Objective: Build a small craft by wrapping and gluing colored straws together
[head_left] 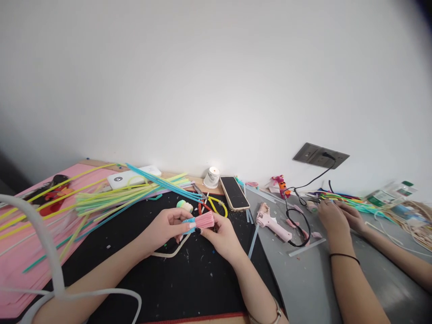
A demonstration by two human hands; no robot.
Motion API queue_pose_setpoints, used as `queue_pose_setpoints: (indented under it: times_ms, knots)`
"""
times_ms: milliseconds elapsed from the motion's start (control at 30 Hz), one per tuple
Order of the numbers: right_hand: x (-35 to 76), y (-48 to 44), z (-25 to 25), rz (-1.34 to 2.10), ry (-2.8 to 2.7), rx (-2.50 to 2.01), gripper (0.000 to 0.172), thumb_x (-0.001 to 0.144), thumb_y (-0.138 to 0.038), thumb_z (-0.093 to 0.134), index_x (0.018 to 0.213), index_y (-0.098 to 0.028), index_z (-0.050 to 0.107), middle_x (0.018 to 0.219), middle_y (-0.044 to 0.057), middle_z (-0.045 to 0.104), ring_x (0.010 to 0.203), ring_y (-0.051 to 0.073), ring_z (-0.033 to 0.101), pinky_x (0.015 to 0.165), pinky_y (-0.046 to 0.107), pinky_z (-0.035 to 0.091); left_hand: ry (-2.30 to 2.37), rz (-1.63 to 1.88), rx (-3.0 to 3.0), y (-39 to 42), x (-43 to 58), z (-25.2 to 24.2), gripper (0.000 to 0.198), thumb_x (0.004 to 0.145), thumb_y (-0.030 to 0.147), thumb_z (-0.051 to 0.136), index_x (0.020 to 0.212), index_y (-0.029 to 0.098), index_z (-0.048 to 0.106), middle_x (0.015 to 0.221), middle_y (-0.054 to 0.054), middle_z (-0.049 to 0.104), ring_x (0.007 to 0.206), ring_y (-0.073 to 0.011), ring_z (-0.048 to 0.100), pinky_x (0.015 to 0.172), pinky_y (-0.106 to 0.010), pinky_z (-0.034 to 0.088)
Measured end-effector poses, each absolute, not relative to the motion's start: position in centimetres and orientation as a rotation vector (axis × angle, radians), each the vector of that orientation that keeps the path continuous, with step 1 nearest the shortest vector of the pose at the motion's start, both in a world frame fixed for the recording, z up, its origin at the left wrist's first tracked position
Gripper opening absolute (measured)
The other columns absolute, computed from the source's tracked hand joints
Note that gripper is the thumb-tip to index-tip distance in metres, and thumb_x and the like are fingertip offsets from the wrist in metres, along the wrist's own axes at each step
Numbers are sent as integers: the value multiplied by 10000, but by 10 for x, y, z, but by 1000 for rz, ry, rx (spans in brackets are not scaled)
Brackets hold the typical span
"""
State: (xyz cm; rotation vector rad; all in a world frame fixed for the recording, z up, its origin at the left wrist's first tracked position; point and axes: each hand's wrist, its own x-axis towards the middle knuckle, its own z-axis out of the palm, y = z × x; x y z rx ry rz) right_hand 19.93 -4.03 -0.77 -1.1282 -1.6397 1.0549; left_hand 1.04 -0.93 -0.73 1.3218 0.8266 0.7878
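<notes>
Above a black mat (pixel 155 288), both hands hold one short bundle of pink pipe cleaners (pixel 205 220) with a blue band (pixel 191 223) wrapped round one end. My left hand (pixel 170 227) pinches the blue-wrapped end. My right hand (pixel 222 236) grips the pink part, thumb in front and fingers behind. A cream-coloured bent strip (pixel 170 254) lies under my left hand. Just behind the hands sit a small green and white fluffy piece (pixel 185 206) and pliers or cutters with red and yellow handles (pixel 218 205).
Pipe cleaners (pixel 111 202) lie over a pink board (pixel 20 279) and a white device (pixel 135 177). Behind are an upturned paper cup (pixel 212 177) and a phone (pixel 234 193). A pink glue gun (pixel 273 227) lies rightward, near another person's hands (pixel 334 218). White tubing (pixel 56 270) crosses lower left.
</notes>
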Motion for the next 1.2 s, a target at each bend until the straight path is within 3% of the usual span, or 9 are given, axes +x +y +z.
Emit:
queue_pose_setpoints:
  times_ms: [733, 1067, 1200]
  knots:
    - [195, -39, -11, 926, -1675, -1193, 111, 780, -196, 632, 867, -143, 676, 810, 42, 679, 708, 171, 579, 680, 274, 456, 854, 811, 1348, -10, 10, -10, 250, 756, 355, 707, 872, 137, 668, 694, 21, 587, 504, -79, 480, 470, -205, 430]
    - [195, -41, -9, 874, -1687, -1229, 67, 772, -185, 641, 819, -150, 673, 672, -12, 575, 589, 119, 456, 568, 229, 372, 866, 805, 1332, -11, 11, -8, 252, 738, 348, 721, 863, 134, 672, 702, 15, 598, 501, -78, 472, 467, -203, 416]
    - [196, -39, -13, 944, -1655, -1201, 107, 776, -186, 639, 873, -152, 671, 762, 15, 636, 655, 142, 524, 629, 248, 421, 871, 807, 1319, -10, 12, -10, 281, 742, 368, 718, 890, 136, 663, 692, 20, 591, 510, -86, 488, 479, -212, 433]
